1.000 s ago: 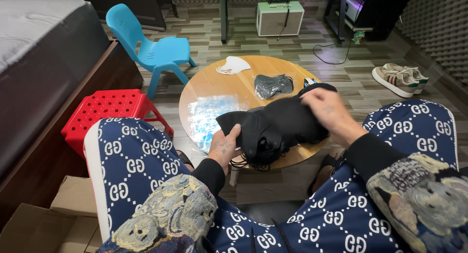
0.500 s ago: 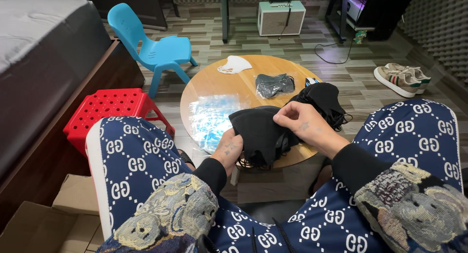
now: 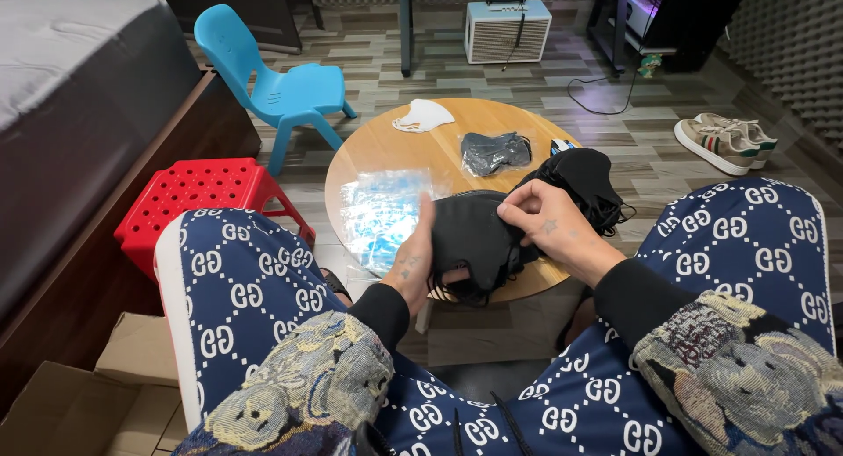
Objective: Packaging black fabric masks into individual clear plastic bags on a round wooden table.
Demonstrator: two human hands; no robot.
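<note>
Head view, hands (image 3: 492, 245) pinching soft black cloth mask (image 3: 470, 236)

The room is evenly and fairly brightly lit from overhead, with soft, weak shadows under the round worktop (image 3: 492, 131) and the blue chair (image 3: 281, 83). A pale sheen lies on the clear plastic bag (image 3: 382, 214). The left hand (image 3: 413, 263) is slightly motion-blurred. Straight lines bow towards the edges of the wide view.
</note>
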